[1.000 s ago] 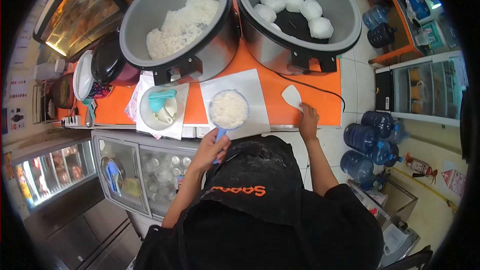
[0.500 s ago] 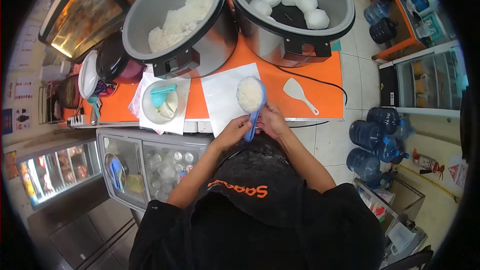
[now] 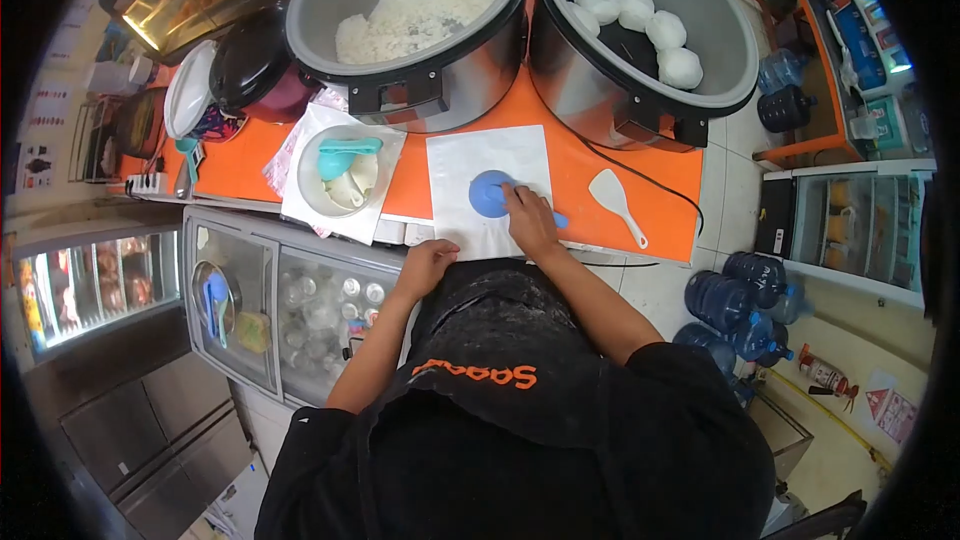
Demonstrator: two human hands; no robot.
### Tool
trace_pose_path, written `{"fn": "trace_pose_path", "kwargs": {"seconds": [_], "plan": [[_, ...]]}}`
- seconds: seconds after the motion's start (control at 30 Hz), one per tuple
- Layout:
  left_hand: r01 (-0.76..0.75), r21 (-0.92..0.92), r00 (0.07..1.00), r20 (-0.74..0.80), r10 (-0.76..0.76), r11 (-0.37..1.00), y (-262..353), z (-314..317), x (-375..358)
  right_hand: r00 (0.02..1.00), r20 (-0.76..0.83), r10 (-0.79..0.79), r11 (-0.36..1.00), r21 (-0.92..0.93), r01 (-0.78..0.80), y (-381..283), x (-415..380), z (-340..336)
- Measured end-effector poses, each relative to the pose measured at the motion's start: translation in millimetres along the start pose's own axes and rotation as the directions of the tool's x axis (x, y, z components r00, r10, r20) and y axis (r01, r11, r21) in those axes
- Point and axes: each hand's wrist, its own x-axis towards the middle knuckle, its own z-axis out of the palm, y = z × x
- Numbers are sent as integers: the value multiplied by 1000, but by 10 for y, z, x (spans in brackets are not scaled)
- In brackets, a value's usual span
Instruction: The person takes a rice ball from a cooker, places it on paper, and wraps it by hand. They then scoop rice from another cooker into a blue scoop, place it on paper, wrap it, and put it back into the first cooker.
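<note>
A blue scoop [image 3: 488,196] sits bowl-down on a white sheet of paper [image 3: 450,165] on the orange counter. My right hand [image 3: 532,218] is closed around the scoop from above, its handle pointing right. Rice under the bowl cannot be seen. At the sheet's near left corner, my left hand [image 3: 430,268] pinches the paper's edge. To the right of the sheet lies a white rice paddle [image 3: 618,206]. Left of it, a bowl [image 3: 315,192] holds a turquoise scoop [image 3: 347,152] and a pale utensil.
Behind the sheet stand one large cooker [image 3: 455,105] with loose white rice [image 3: 420,15] and another cooker [image 3: 590,105] with several wrapped white rice portions [image 3: 665,30]. A black cord [image 3: 660,180] crosses the counter's right side. A glass-topped freezer [image 3: 232,235] adjoins the counter at left.
The rice-filled scoop has been turned over and lowered onto the paper. My left hand has left the scoop and moved to the paper's edge; my right hand now holds it from above.
</note>
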Motion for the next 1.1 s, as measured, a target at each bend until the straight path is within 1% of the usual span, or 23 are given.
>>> {"fn": "trace_pose_path", "kwargs": {"seconds": [0.13, 0.23, 0.33, 0.37, 0.47, 0.57, 0.67, 0.7, 0.77, 0.8, 0.9, 0.93, 0.97, 1.03, 1.1], "plan": [[-216, 118, 976, -13, 219, 969, 86, 55, 279, 999, 41, 34, 997, 65, -37, 24, 58, -98], [-340, 195, 939, 12, 344, 920, -54, 164, 460, 999, -35, 8, 986, 167, -2, 4, 24, -184], [-450, 197, 884, -39, 465, 871, -195, 217, 509, 989, -126, 72, 908, 420, -13, -84, 58, -407], [-454, 201, 885, -14, 465, 868, -227, 212, 525, 990, -93, 103, 898, 436, -52, -1, 58, -420], [-502, 215, 854, -28, 519, 838, -271, 208, 565, 965, -131, 228, 899, 409, -157, 206, 42, -690], [-477, 160, 872, -37, 488, 864, -259, 190, 593, 913, -256, 318, 917, 328, -227, 687, -149, -766], [-467, 166, 875, -52, 481, 868, -404, 253, 679, 892, -231, 388, 911, 247, -332, 885, -262, -983], [-454, 179, 881, -54, 470, 873, -352, 240, 686, 897, -203, 392, 907, 248, -341, 919, -267, -1014], [-425, 207, 893, -63, 446, 881, -247, 204, 703, 886, -324, 331, 944, 112, -312, 924, -283, -1013], [-401, 193, 907, -55, 418, 895, -227, 185, 727, 878, -381, 290, 954, 40, -298, 882, -272, -1027], [-332, 169, 937, -54, 345, 928, -185, 151, 767, 943, -306, 127, 991, -2, -134, 695, -304, -959], [-315, 171, 942, -65, 329, 934, -183, 150, 775, 988, -121, 99, 995, 46, -94, 524, -287, -1018], [-298, 172, 947, -74, 314, 939, -180, 152, 773, 996, 67, 58, 993, 102, -65, 345, -269, -1066], [-299, 196, 945, -73, 318, 934, -175, 159, 772, 998, 66, 16, 997, 80, -21, 195, -284, -858], [-326, 206, 938, -55, 343, 923, -139, 149, 759, 998, 57, -10, 997, 77, 5, 270, -342, -634]]}}
